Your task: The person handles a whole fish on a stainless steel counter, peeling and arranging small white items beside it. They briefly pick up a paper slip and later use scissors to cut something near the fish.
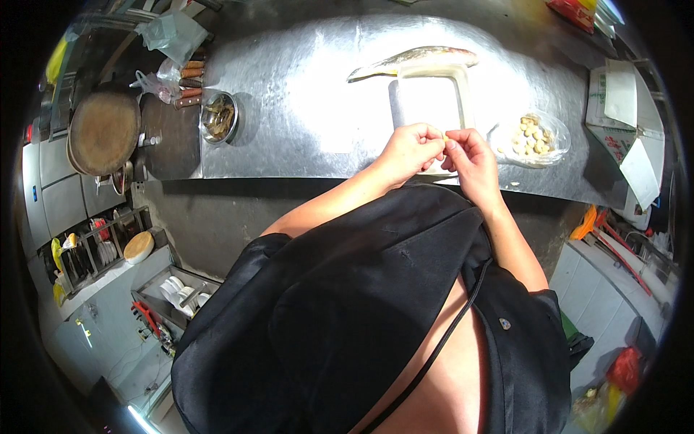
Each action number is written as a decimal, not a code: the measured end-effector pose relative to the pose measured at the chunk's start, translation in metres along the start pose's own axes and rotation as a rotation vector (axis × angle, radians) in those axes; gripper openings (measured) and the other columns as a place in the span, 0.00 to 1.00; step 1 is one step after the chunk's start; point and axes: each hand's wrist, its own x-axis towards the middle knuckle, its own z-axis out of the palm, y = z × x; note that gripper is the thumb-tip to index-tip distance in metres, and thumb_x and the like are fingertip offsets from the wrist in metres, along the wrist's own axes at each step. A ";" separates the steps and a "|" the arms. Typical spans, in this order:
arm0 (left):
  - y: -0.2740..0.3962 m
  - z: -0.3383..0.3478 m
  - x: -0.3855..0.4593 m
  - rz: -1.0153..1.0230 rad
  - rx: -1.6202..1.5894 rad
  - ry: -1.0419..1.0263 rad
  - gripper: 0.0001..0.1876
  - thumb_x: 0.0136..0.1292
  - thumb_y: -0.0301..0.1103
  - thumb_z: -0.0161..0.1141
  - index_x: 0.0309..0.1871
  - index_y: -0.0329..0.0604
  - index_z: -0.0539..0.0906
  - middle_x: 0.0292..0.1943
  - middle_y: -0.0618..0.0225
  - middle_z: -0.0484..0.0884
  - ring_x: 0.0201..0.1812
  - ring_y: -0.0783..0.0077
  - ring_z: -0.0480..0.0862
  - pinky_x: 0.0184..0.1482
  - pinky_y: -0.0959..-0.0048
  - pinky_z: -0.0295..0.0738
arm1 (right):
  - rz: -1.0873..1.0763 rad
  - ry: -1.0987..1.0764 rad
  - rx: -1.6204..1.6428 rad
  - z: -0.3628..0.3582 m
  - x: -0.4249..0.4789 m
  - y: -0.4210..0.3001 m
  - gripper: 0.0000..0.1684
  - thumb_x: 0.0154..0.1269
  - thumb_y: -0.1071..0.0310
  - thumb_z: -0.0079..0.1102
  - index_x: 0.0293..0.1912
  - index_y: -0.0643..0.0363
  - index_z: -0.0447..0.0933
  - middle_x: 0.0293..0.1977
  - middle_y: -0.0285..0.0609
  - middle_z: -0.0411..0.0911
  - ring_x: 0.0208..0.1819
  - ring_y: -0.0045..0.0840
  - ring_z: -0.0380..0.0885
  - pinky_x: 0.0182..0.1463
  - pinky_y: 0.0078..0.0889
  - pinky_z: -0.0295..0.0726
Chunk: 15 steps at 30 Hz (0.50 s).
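My left hand (pixel 409 153) and my right hand (pixel 474 161) meet fingertip to fingertip over the near end of a pale rectangular tray (pixel 463 100). Both pinch a small yellowish piece (pixel 445 138), perhaps a garlic clove; the fingers partly hide it. Just beyond the tray lies a whole fish (pixel 428 54), its tail to the left. To the right of my right hand, a clear plastic bag or bowl (pixel 561 142) holds several pale peeled cloves that look like garlic (pixel 531 135). Glare washes out the inside of the tray.
A metal bowl of brownish food (pixel 235 122) stands left on the steel worktop (pixel 271 125), near several knife handles (pixel 191 82). Farther left is a round wooden chopping block (pixel 105 133). An open cardboard box (pixel 612 116) stands at the right end. The worktop's front edge runs close before me.
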 end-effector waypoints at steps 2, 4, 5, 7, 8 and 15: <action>0.000 0.000 -0.001 -0.035 0.006 0.011 0.07 0.67 0.30 0.58 0.41 0.36 0.80 0.28 0.69 0.81 0.21 0.86 0.72 0.22 0.85 0.65 | -0.003 -0.020 0.007 -0.001 0.000 0.001 0.08 0.73 0.71 0.54 0.47 0.64 0.74 0.32 0.35 0.77 0.29 0.14 0.75 0.33 0.17 0.76; 0.001 -0.002 -0.002 -0.051 0.000 0.003 0.07 0.67 0.31 0.58 0.41 0.36 0.81 0.27 0.69 0.80 0.21 0.86 0.72 0.23 0.85 0.65 | -0.006 -0.041 0.014 -0.004 0.000 0.003 0.08 0.73 0.71 0.55 0.47 0.64 0.74 0.32 0.35 0.77 0.29 0.14 0.75 0.33 0.18 0.76; 0.000 -0.003 -0.002 -0.048 -0.011 -0.007 0.07 0.68 0.31 0.58 0.41 0.36 0.81 0.27 0.69 0.80 0.21 0.86 0.72 0.23 0.85 0.65 | -0.007 -0.054 0.017 -0.005 0.000 0.003 0.08 0.73 0.71 0.55 0.47 0.64 0.74 0.32 0.35 0.77 0.29 0.14 0.75 0.33 0.18 0.76; 0.000 -0.004 -0.004 -0.045 -0.009 -0.018 0.07 0.68 0.31 0.58 0.41 0.36 0.81 0.27 0.69 0.80 0.21 0.86 0.72 0.23 0.85 0.65 | -0.010 -0.067 0.006 -0.006 0.000 0.005 0.08 0.73 0.71 0.55 0.47 0.64 0.74 0.32 0.36 0.78 0.29 0.15 0.76 0.33 0.18 0.76; 0.000 -0.004 -0.004 -0.042 0.004 -0.019 0.07 0.68 0.31 0.58 0.41 0.36 0.81 0.27 0.69 0.80 0.21 0.85 0.72 0.23 0.85 0.65 | -0.014 -0.066 -0.009 -0.006 0.000 0.005 0.07 0.73 0.72 0.55 0.47 0.65 0.74 0.32 0.36 0.78 0.29 0.15 0.76 0.33 0.18 0.77; 0.001 -0.002 -0.009 -0.030 0.110 -0.028 0.06 0.67 0.28 0.58 0.41 0.34 0.80 0.26 0.69 0.80 0.20 0.84 0.72 0.22 0.84 0.66 | 0.047 -0.086 0.073 -0.009 -0.003 0.011 0.06 0.71 0.74 0.57 0.46 0.65 0.74 0.32 0.37 0.78 0.29 0.16 0.77 0.32 0.19 0.78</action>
